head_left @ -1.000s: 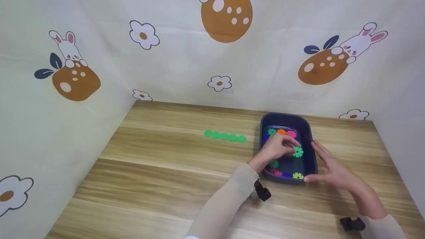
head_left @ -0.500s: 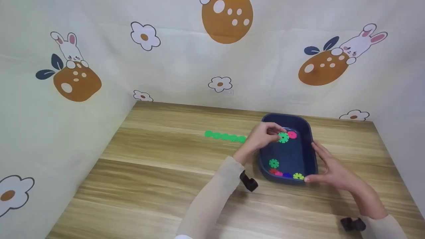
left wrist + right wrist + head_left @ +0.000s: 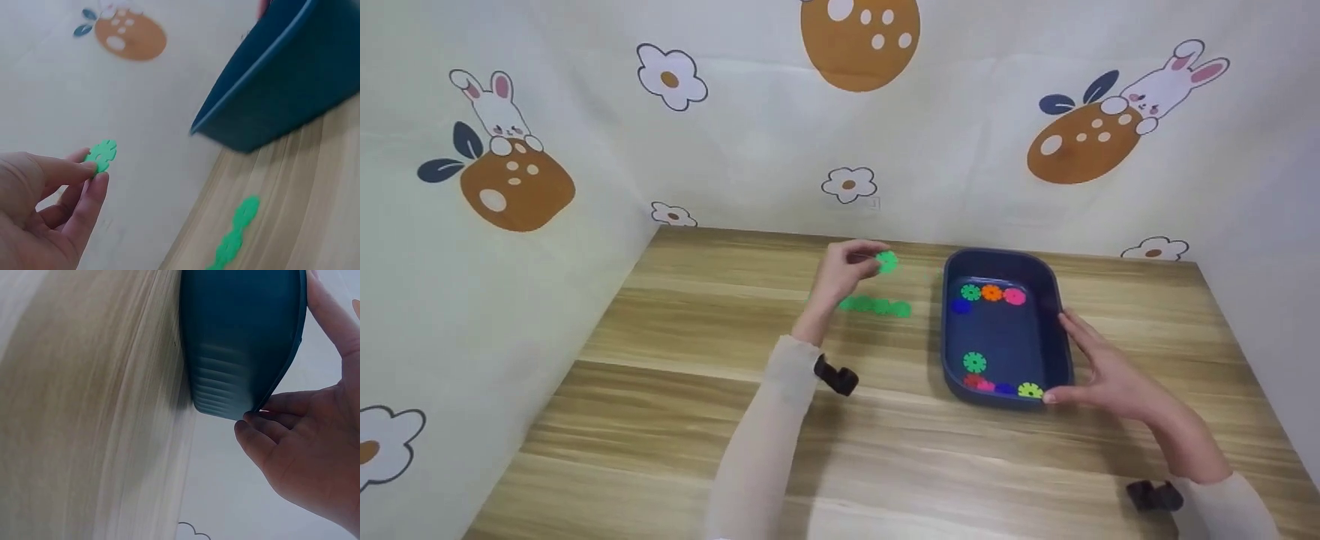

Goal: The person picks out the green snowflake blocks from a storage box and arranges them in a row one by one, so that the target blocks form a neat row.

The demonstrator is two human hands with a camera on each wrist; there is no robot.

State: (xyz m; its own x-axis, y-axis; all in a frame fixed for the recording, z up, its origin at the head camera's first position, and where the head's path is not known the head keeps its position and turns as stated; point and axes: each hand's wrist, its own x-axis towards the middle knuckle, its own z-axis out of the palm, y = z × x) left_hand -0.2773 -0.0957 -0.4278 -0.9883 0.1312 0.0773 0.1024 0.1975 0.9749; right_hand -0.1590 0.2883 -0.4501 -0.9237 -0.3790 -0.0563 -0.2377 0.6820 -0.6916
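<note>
L hand (image 3: 841,271) pinches green snowflake disc (image 3: 888,262) nr green row (image 3: 883,306); R hand (image 3: 1119,380), fingers spread, braces tub (image 3: 1003,337); prob. mid-transfer, needs lowering nxt

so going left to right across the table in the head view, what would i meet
Left hand → green notched disc pinched in it → dark blue bin → right hand at the bin's right side.

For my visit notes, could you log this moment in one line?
left hand: pinches green disc | right hand: touches blue bin | green row: on table
</note>
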